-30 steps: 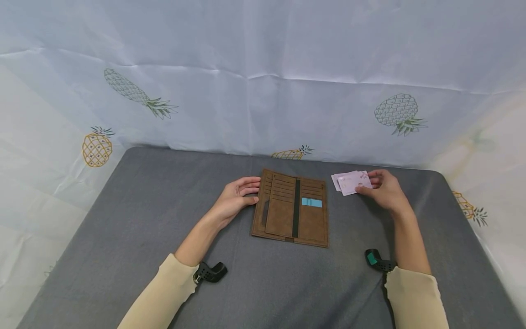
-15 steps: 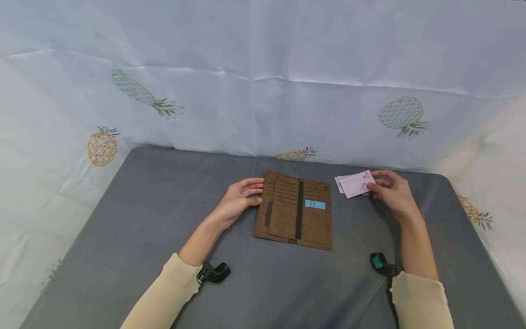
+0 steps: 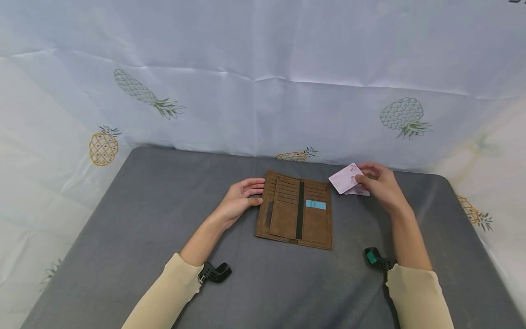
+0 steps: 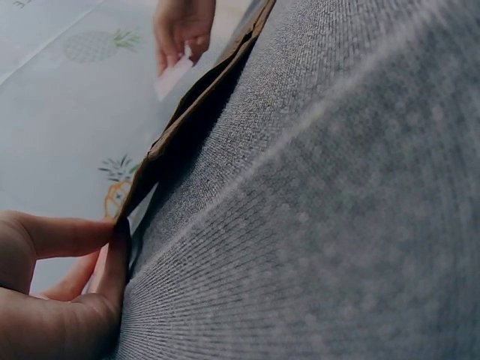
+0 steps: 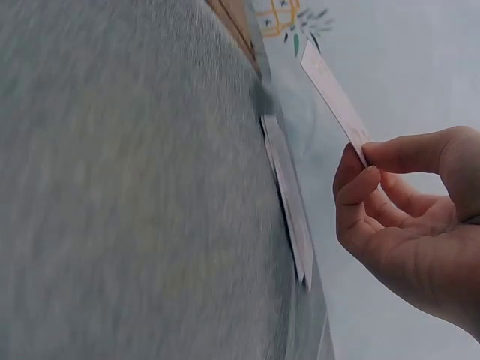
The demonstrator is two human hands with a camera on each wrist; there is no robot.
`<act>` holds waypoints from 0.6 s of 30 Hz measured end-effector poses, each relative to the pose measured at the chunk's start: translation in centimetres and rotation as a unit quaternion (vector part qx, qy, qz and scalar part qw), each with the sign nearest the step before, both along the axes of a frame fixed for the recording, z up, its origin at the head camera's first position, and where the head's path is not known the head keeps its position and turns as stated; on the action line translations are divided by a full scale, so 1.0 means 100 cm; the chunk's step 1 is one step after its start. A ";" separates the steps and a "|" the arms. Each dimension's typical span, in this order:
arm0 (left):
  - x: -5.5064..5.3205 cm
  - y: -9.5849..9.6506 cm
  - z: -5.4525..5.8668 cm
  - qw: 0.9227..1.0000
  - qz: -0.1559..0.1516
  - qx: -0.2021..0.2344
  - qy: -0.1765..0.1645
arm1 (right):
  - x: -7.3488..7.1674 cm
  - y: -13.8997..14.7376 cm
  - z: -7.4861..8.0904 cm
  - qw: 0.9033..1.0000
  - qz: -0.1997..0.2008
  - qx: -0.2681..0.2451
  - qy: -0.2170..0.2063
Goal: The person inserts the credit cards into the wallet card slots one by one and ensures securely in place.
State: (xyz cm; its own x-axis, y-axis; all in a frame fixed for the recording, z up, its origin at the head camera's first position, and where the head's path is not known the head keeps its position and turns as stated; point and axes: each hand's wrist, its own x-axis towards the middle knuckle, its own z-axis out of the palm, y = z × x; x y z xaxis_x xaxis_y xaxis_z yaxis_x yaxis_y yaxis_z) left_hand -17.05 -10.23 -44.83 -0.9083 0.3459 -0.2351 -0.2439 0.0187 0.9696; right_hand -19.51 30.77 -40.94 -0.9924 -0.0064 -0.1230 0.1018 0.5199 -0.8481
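A brown bifold wallet (image 3: 283, 219) lies spread flat on the grey table, a blue card (image 3: 315, 204) showing in one of its right-hand slots. At its left edge my left hand (image 3: 238, 201) pinches the leather between thumb and fingers, and the left wrist view shows the edge slightly raised there. My right hand (image 3: 380, 185) holds a pink card (image 5: 334, 90) by one end between thumb and fingers, above the table. Below it, other pink cards (image 5: 289, 202) lie stacked on the cloth, partly covered by the held card in the head view.
The grey table (image 3: 135, 219) ends at a pale curtain (image 3: 255, 45) printed with pineapples, close behind the cards. Black wrist-worn cameras, on the left (image 3: 215, 273) and on the right (image 3: 378, 259), sit at the cuffs of the beige sleeves.
My right hand has lifted one pink card off the stack and shifted it left and back, uncovering the cards below. The left hand stays at the wallet's edge; the view shifted slightly.
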 end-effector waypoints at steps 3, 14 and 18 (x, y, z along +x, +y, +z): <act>0.000 0.000 0.001 1.000 0.000 -0.001 0.001 | -0.004 -0.011 0.003 1.000 0.008 0.004 0.002; -0.001 0.000 0.000 1.000 0.000 0.004 -0.006 | -0.015 -0.053 0.012 0.999 0.050 0.014 0.012; 0.000 0.000 0.000 1.000 0.001 0.005 -0.004 | -0.018 -0.065 0.014 0.998 0.059 0.014 0.014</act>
State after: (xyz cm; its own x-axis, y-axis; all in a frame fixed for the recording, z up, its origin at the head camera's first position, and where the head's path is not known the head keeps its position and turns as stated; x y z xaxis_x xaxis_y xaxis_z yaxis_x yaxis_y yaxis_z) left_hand -17.05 -10.25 -44.80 -0.9071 0.3461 -0.2398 -0.2523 0.0091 0.9676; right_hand -21.33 24.25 -39.55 -0.9881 -0.1198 -0.0969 0.0150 0.5508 -0.8345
